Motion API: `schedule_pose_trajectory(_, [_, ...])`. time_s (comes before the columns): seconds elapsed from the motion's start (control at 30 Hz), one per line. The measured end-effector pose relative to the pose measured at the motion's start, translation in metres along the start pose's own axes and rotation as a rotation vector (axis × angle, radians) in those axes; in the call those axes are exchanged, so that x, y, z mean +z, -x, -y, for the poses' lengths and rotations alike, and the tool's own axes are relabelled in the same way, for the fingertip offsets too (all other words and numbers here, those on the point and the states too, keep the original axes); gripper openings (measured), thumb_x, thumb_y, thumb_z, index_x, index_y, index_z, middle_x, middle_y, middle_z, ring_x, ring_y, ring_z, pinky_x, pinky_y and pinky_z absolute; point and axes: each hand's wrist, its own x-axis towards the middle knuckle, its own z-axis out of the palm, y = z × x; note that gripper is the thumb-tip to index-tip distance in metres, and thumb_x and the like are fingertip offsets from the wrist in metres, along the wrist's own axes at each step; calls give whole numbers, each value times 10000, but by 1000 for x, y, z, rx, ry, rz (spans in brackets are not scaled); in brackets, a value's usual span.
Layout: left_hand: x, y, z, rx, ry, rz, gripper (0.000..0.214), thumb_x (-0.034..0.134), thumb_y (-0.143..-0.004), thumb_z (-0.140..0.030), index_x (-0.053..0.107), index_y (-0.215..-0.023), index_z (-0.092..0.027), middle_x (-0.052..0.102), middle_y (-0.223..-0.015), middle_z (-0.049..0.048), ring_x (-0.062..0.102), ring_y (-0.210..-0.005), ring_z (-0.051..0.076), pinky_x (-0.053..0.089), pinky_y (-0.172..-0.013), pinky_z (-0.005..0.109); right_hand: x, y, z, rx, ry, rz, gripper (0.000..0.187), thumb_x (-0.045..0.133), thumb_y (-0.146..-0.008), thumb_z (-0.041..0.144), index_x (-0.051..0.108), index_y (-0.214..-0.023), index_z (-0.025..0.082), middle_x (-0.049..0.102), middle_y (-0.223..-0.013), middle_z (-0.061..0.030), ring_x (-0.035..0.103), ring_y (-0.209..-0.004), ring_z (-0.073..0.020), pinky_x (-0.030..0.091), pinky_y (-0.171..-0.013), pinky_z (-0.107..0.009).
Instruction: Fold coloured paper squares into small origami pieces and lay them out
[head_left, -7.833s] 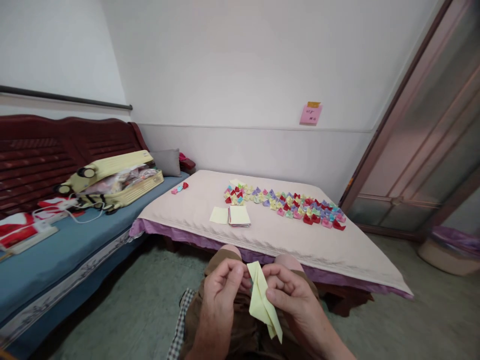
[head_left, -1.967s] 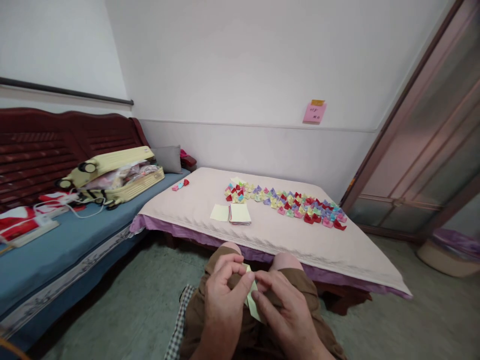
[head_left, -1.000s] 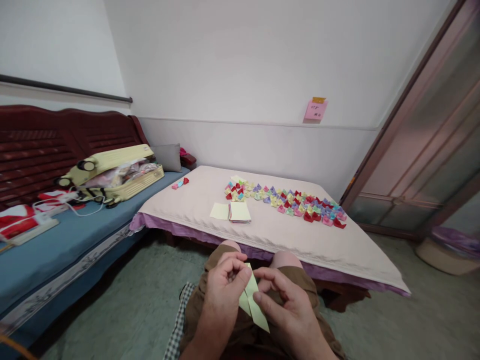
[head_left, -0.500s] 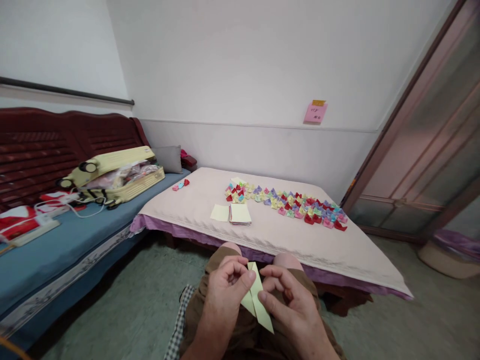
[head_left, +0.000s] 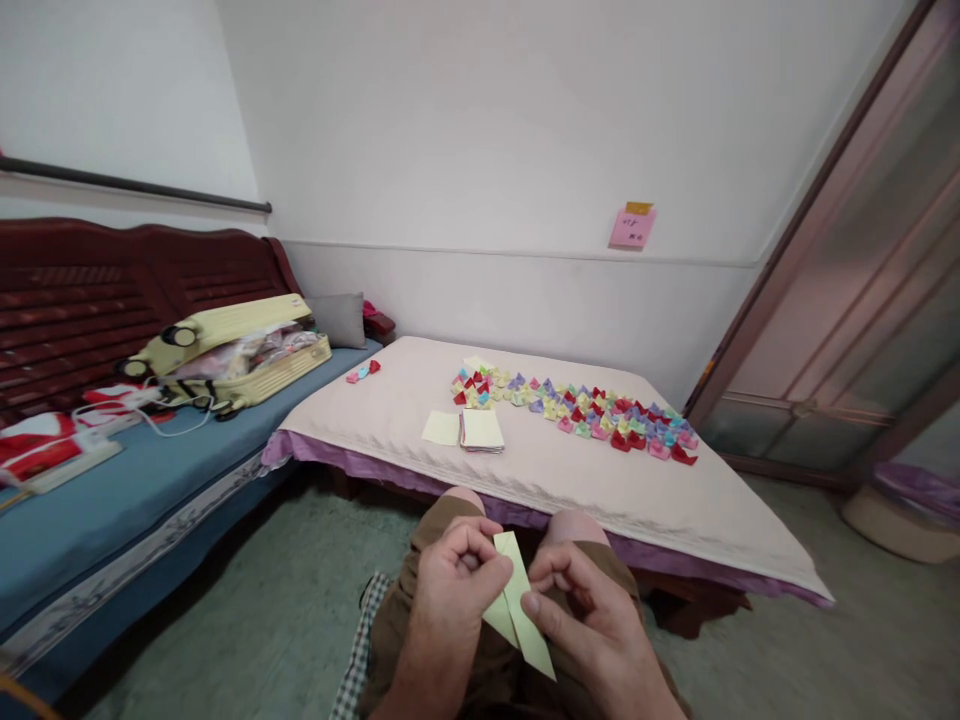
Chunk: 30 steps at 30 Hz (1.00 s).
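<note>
A pale yellow folded paper (head_left: 517, 605) is pinched between both my hands above my lap. My left hand (head_left: 457, 590) grips its upper left edge with curled fingers. My right hand (head_left: 581, 610) presses its right side with thumb and fingers. The paper narrows to a point at its lower right end. Ahead on the low table (head_left: 675, 510) lie a stack of square papers (head_left: 480, 430) and a single yellow sheet (head_left: 441, 428). A long band of several small folded paper pieces (head_left: 577, 410) in many colours runs across the table.
A few small folded pieces (head_left: 361, 373) sit at the table's far left. An open yellow suitcase (head_left: 232, 355) rests on the blue bench (head_left: 112, 510) at left. A pink note (head_left: 628, 226) hangs on the wall. A sliding door (head_left: 847, 300) stands at right.
Over the frames the paper stayed in both hands; it was pressed flat between them two seconds ago and now sticks out again with its point down to the right. The view shifted slightly.
</note>
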Motion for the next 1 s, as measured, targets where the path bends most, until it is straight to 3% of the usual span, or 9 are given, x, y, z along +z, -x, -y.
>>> schedule_pose_trajectory(0.17, [2,0,1,-92,175,47,270,722,-542,-150,571,-764,-180,627,-689,-1,543,-556,113,417,-536,221,-4,1,-4,-20,25,9,115,662,-782,295,601,-753,203,536,-667,19,487,-608,-142,402,-555,-234])
schedule_pose_trajectory(0.27, [1,0,3,-121,142,116,265,726,-554,-171,617,-795,-160,581,-589,-21,518,-533,112,397,-526,221,-5,2,-5,-12,10,37,117,654,-790,303,597,-768,203,532,-669,19,477,-608,-141,393,-555,-235])
schedule_pose_trajectory(0.4, [-2,-2,6,-32,21,115,99,715,-581,-182,635,-629,-149,579,-684,0,510,-595,115,398,-544,223,-5,4,-6,5,4,87,123,637,-796,309,588,-769,200,523,-672,19,471,-622,-144,390,-570,-238])
schedule_pose_trajectory(0.7, [-5,0,2,222,-226,43,161,665,-693,-204,600,-553,-159,606,-714,21,538,-665,148,408,-596,234,-2,5,-6,-3,59,55,123,641,-800,304,598,-757,198,524,-674,15,464,-626,-146,383,-580,-243])
schedule_pose_trajectory(0.87, [-7,3,4,143,-141,50,229,544,-862,-330,665,-758,-166,585,-659,5,522,-616,131,415,-574,227,-2,1,-9,122,-272,43,165,714,-752,310,599,-727,194,522,-679,16,474,-621,-140,386,-563,-238])
schedule_pose_trajectory(1.0, [-4,5,4,154,9,87,94,636,-792,-248,649,-756,-163,644,-771,24,582,-697,141,461,-643,229,-1,0,-11,213,-557,12,204,775,-694,281,594,-719,192,532,-673,22,471,-593,-122,380,-550,-226])
